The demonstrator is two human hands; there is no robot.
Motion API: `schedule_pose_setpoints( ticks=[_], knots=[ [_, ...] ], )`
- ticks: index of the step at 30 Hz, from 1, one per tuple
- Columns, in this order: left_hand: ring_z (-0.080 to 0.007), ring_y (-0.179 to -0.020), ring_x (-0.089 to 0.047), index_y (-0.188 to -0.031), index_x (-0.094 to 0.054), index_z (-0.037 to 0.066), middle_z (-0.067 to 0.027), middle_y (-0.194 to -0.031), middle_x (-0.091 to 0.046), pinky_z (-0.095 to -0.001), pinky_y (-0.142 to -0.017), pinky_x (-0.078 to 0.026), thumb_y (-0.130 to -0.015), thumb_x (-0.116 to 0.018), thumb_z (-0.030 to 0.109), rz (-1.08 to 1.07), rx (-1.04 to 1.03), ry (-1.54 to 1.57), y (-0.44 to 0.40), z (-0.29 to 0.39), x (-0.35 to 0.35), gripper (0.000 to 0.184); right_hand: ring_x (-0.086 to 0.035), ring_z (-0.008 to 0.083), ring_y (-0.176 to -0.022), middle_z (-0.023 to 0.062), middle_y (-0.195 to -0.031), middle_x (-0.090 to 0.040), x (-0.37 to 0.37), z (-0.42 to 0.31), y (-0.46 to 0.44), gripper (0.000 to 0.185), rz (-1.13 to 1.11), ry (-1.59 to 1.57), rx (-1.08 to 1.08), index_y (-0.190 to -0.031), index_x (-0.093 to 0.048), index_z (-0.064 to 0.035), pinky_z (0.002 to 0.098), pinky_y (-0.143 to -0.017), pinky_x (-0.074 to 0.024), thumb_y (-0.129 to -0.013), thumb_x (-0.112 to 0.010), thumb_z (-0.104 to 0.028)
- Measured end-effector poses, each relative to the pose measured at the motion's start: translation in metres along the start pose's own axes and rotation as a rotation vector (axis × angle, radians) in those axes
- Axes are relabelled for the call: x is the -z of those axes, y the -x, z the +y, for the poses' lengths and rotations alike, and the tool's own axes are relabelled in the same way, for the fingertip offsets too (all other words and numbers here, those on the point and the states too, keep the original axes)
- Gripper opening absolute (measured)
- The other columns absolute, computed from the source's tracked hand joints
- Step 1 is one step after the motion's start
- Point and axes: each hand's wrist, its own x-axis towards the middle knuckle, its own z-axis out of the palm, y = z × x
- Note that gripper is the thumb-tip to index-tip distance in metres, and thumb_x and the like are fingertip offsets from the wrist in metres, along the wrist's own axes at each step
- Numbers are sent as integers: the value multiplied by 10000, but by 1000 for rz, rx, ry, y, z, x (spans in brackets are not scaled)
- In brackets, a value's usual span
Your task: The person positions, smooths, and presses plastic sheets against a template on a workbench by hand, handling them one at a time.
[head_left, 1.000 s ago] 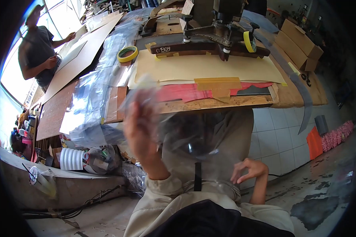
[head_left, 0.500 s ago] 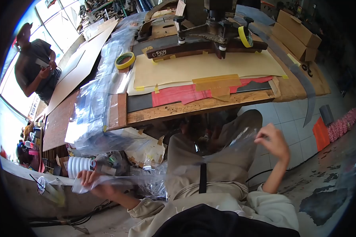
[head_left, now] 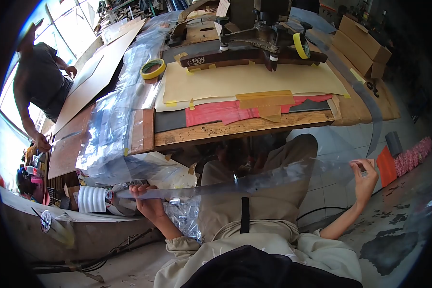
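Observation:
A long see-through plastic strip (head_left: pixel 254 186) stretches across my lap between my two hands. My left hand (head_left: pixel 150 204) grips its left end with bent fingers, just beside a white ribbed plastic piece (head_left: pixel 92 199). At the other end, my right hand (head_left: pixel 365 180) pinches the strip between thumb and fingertips, out to the right of my knee. Crumpled see-through film (head_left: pixel 182 218) lies by my left thigh. More film (head_left: pixel 105 139) hangs over the left side of the workbench (head_left: pixel 245 126).
On the bench are cream sheets (head_left: pixel 254 80), pink material (head_left: pixel 211 114) and a yellow tape roll (head_left: pixel 152 69) under a metal press (head_left: pixel 257 38). A cardboard box (head_left: pixel 360 48) is at right. Another person (head_left: pixel 41 77) stands at left beside large boards (head_left: pixel 101 72).
My right hand has moved right and my left hand slightly right and up, and the plastic strip is now drawn out straighter. The other person has turned and lowered an arm.

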Motion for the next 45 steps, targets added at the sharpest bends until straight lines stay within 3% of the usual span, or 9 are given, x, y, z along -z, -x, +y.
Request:
schedule_pose_setpoints(
  ticks=[10, 16, 21, 25, 27, 33, 37, 43, 45],
  knots=[
    [-173, -979, -649, -1221, -556, 42, -80, -1110, -672, -328, -871, -507, -964, -554, 170, 188, 24, -321, 7, 29, 55, 287, -331, 147, -594, 31, -599, -374, -19, 88, 1, 542, -67, -26, -95, -615, -434, 33, 318, -583, -369, -878, -703, -356],
    [-190, -1033, -623, -1288, -483, -1, -170, -1143, -643, -298, -896, -459, -982, -521, 244, 281, 686, -1764, 10, -13, 42, 394, -316, 171, -531, 71, -575, -330, 23, -15, -59, 470, 341, 268, 212, -641, -459, 42, 334, -507, -284, -935, -642, -275],
    [-203, -1083, -597, -1227, -572, -18, -154, -1179, -639, -316, -927, -437, -1034, -413, 280, -137, 463, -1455, -16, -61, -41, 390, -450, 239, -566, 41, -575, -415, -31, -153, -45, 267, -53, 167, 1090, -615, -524, -66, 423, -585, -386, -778, -730, -112],
    [-267, -1229, -523, -1301, -532, -45, -171, -1328, -558, -364, -1061, -361, -1016, -162, 559, -582, 735, -1016, -32, -115, -91, 764, -517, 196, -731, 8, -570, -507, -103, -171, 28, 150, -528, -59, 1474, -578, -588, -83, 325, -663, -423, -682, -633, -181],
    [-284, -1288, -470, -1357, -479, -33, -165, -1361, -528, -383, -1108, -316, -968, -101, 649, -358, 1154, -874, -25, -146, -93, 872, -489, 167, -677, -8, -536, -465, -118, -170, 56, 303, -604, -173, 1529, -514, -535, -88, 299, -627, -412, -758, -683, -190],
    [-343, -1287, -474, -1481, -278, 43, -215, -1378, -493, -467, -1066, -384, -1022, -243, 502, -182, 1120, -21, -15, -206, -113, 650, -519, 178, -735, -15, -572, -496, -109, -165, 82, 251, -782, -286, 1430, -578, -568, -110, 298, -673, -405, -782, -655, -228],
    [-359, -1165, -576, -1469, -285, 64, -267, -1325, -514, -433, -874, -548, -1003, -437, 203, -125, 984, -407, -33, -201, -144, 510, -527, 192, -779, 25, -673, -511, -109, -165, 75, 266, -764, -610, 1297, -661, -564, -78, 324, -714, -437, -819, -683, -256],
    [-317, -1040, -653, -1411, -357, 54, -204, -1224, -594, -381, -828, -573, -1006, -389, 163, -224, 759, -846, -7, -196, -132, 421, -543, 301, -1007, 112, -1027, -581, -162, -162, -35, 290, -319, -240, 821, -963, -632, -23, 434, -877, -431, -843, -658, -285],
    [-309, -1017, -666, -1417, -343, 39, -207, -1203, -610, -386, -813, -581, -1014, -375, 173, -32, 987, -596, -12, -204, -141, 426, -540, 263, -1056, 97, -1086, -580, -208, -148, -54, 268, -337, -183, 633, -1018, -636, -40, 423, -899, -412, -842, -655, -240]
  ],
)
